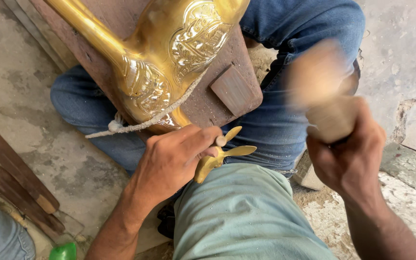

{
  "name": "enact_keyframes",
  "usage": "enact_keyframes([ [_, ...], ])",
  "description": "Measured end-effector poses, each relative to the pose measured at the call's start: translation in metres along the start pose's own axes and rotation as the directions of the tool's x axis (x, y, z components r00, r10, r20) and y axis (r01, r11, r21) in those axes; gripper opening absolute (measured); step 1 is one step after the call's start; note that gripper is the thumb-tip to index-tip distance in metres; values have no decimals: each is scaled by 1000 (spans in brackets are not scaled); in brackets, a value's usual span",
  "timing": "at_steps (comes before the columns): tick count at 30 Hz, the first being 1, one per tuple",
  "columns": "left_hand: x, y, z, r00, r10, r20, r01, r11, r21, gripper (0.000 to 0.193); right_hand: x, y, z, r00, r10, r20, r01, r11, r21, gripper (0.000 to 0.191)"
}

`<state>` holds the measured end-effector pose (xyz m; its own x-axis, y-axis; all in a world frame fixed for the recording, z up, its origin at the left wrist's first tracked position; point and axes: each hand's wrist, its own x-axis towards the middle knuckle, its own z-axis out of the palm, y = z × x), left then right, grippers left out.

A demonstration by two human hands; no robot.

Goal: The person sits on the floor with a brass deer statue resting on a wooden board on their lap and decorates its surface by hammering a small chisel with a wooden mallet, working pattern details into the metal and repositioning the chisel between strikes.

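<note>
1. Nearest us, our left hand (172,161) closes its fingers (196,137) tightly around a thin punch (221,140), its tip hidden among the brass; just beside it a small brass bird-shaped end (222,156) pokes out over our lap.
2. Our right hand (350,154) is wrapped around the handle of a wooden mallet (321,91), its head blurred.
3. Further off, the embossed brass piece (169,58) lies on a wooden board (217,91) across our knees, lashed with a rope (140,123).
4. We judge a glancing blow could hit our left knuckles, or skid the punch and scar the embossing.
5. A slack rope could let the brass shift.
</note>
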<state>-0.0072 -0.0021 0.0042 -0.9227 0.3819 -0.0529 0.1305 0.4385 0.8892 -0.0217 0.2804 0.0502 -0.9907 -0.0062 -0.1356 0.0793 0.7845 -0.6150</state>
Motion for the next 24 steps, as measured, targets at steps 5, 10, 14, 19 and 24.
enact_keyframes([
  [5,-4,-2,5,1000,27,15,-28,999,39,39,-16,-6,3,998,-25,-52,27,999,40,39],
  [10,-2,1,3,996,75,48,-79,994,79,31,-26,-1,3,989,-139,-46,124,960,-250,35],
  [14,0,4,2,996,15,83,-18,999,34,31,-34,9,12,1000,8,26,-3,978,-208,41],
  [19,-21,5,-9,900,-128,-416,84,989,-123,17,-27,24,7,993,-53,102,92,895,-437,46],
  [24,-35,3,-1,786,-297,-541,62,910,-409,39,-13,25,11,988,140,67,-131,983,-132,44],
])
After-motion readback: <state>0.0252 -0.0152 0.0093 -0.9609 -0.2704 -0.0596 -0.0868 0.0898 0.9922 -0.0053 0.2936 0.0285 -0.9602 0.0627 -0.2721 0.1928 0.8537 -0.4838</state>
